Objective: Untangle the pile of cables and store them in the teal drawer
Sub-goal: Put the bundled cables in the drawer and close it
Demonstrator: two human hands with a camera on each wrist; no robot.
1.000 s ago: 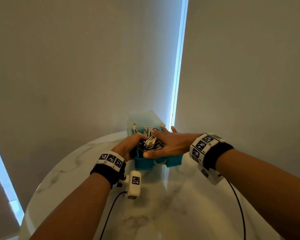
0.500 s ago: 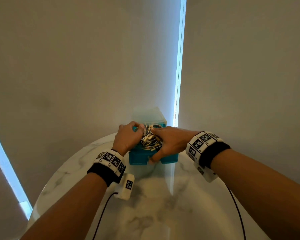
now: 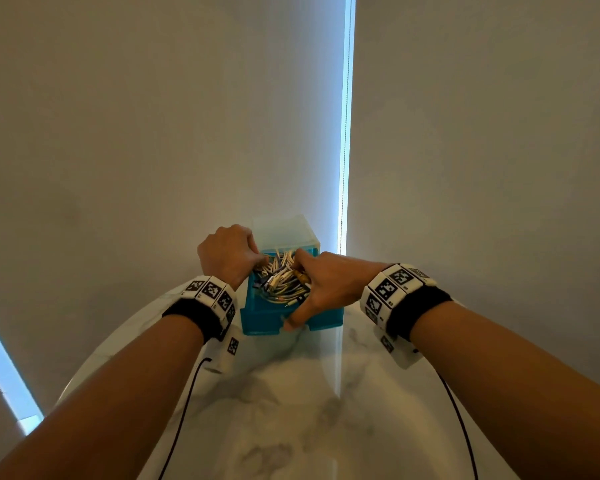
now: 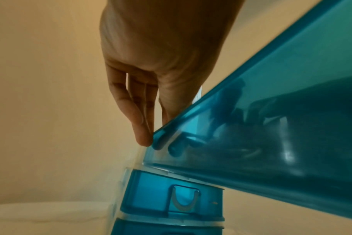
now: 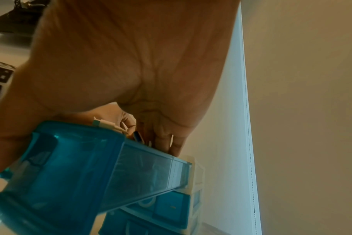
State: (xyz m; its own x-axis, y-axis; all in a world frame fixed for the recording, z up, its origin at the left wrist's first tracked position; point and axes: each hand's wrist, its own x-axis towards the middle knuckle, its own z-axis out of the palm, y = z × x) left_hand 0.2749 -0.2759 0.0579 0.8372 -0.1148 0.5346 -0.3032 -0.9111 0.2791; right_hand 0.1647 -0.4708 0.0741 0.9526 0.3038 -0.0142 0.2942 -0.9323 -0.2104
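Note:
The teal drawer (image 3: 264, 320) stands pulled out of a small translucent drawer unit (image 3: 284, 230) at the far edge of the table. It holds a heap of white and dark cables (image 3: 281, 282). My left hand (image 3: 227, 254) is at the drawer's rear left corner, its fingers (image 4: 139, 120) pointing down, some of them inside the teal wall (image 4: 271, 111). My right hand (image 3: 329, 282) lies over the cables on the right side, fingers (image 5: 171, 143) pushed down into the drawer (image 5: 70, 167), thumb (image 3: 293, 322) against the drawer's front. A white plug (image 5: 106, 124) sticks up at the rim.
The unit stands on a round white marble table (image 3: 291, 410), close to a grey wall and a bright window strip (image 3: 345, 133). More teal drawers (image 4: 171, 195) sit shut below the open one. Thin black leads (image 3: 184, 410) run from my wristbands across the table.
Both hands have moved farther back over the drawer. The left went from the front left to the rear left corner. The right hand's fingers now dig into the cables, thumb down on the front.

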